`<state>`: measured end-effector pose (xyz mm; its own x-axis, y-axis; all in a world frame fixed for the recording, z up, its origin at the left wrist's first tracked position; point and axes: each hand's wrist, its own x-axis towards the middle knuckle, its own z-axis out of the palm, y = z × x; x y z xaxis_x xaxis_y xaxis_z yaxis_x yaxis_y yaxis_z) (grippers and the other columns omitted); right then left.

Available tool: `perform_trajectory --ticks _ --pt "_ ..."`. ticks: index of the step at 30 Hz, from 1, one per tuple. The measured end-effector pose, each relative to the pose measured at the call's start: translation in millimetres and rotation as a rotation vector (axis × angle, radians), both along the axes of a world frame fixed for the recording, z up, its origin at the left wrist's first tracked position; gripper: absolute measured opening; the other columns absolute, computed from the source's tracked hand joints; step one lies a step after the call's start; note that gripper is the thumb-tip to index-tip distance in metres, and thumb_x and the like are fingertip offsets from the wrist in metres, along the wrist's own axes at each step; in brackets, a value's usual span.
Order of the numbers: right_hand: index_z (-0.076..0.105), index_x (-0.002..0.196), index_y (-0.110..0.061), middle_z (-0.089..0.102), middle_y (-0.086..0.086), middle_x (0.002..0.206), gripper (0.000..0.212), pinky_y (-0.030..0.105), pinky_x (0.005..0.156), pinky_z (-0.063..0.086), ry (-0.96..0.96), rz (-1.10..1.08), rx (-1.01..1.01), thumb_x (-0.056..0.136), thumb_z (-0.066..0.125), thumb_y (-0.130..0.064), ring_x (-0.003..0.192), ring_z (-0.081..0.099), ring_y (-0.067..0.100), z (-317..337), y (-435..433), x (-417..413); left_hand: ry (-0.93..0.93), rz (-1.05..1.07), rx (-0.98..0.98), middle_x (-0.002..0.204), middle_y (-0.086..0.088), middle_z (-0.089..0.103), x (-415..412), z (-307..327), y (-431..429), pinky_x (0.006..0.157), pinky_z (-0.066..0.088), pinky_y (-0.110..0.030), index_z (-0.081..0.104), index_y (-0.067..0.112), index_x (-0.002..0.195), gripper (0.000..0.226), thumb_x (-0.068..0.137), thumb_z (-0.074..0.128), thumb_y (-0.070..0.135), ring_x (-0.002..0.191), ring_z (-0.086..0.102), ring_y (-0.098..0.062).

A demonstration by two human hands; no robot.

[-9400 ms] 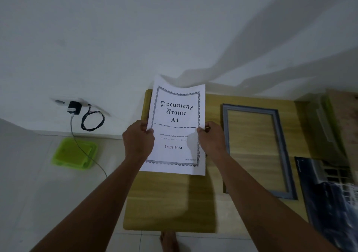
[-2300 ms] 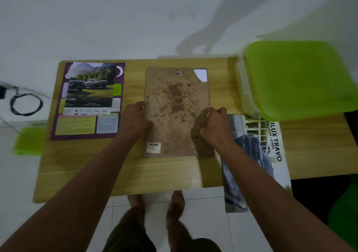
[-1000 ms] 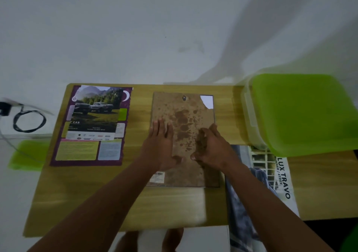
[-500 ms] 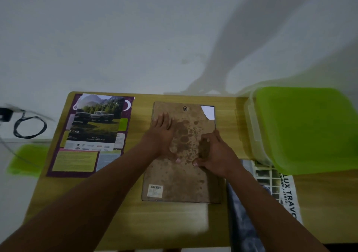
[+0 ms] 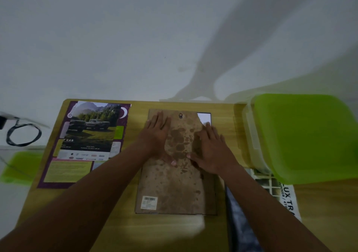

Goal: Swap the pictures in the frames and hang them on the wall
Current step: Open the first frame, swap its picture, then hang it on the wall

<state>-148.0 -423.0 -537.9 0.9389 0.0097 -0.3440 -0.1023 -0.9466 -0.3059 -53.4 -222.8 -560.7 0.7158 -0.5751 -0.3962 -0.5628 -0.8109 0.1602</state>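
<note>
Under your 2 flat palms, the face-down frame's stained backing board lies on the wooden table. Your left hand and right hand press with straight fingers, likely seating it; white paper peeks just beyond your right fingertips.

Dim, soft, wide-angle edge blur

Under my left grip and right grip, the backing board is matt brown fibreboard, blotched with darker stains. It carries a small metal hanger and a paper barcode label. The surface is smooth, pale wood grain with a soft sheen. The brochure is glossy printed paper. The lid is smooth green plastic.
</note>
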Motion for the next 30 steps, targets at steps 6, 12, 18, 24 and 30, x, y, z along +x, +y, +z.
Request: perform_trajectory --ticks 6,12,18,24,30 --pt "-0.007 0.157 -0.015 -0.016 0.009 0.164 0.105 0.053 0.12 -0.001 0.098 0.098 -0.036 0.087 0.063 -0.048 0.151 -0.013 0.028 -5 11 38 -0.08 -0.047 0.187 0.157 -0.027 -0.013 1 1 -10 0.118 0.003 -0.056 -0.014 0.003 0.15 0.151 0.048 0.054 0.091 0.146 -0.011 -0.04" --pt "-0.001 0.156 -0.007 -0.006 0.016 0.164 0.107 0.05 0.123 0.002 0.113 0.153 -0.115 0.084 0.064 -0.052 0.151 -0.006 0.031 -1 14 48 -0.075 -0.081 0.177 0.155 -0.03 -0.013 0 3 -9 0.12 0.002 -0.049 -0.014 -0.002 0.149 0.154 0.046 0.053 0.092 0.146 -0.009 -0.042" --pt "-0.007 0.156 -0.008 -0.014 0.017 0.163 0.101 0.047 0.123 0.003 0.107 0.136 -0.003 0.09 0.063 -0.039 0.15 -0.014 0.033 -5 15 39 -0.088 -0.071 0.186 0.155 -0.028 -0.017 -2 -1 -3 0.12 0.002 -0.049 -0.019 0.0 0.148 0.153 0.035 0.018 0.097 0.145 -0.015 -0.041" --pt "0.013 0.156 -0.009 0.008 0.013 0.164 0.075 0.041 0.121 0.014 -0.028 0.057 0.039 0.1 0.046 -0.047 0.151 0.002 0.031 -3 9 -1 -0.044 0.012 0.157 0.157 -0.022 -0.018 -11 2 -1 0.116 0.003 -0.06 -0.017 0.007 0.15 0.14 0.052 0.035 0.091 0.146 -0.016 -0.036" --pt "0.013 0.155 -0.006 0.005 0.014 0.164 0.081 0.046 0.12 0.012 0.088 -0.014 0.036 0.096 0.057 -0.039 0.151 0.0 0.033 3 7 -40 -0.092 0.046 -0.01 0.162 -0.012 0.0 -59 14 23 0.119 0.008 -0.05 0.006 0.011 0.153 0.1 0.083 0.044 0.072 0.149 -0.004 -0.026"
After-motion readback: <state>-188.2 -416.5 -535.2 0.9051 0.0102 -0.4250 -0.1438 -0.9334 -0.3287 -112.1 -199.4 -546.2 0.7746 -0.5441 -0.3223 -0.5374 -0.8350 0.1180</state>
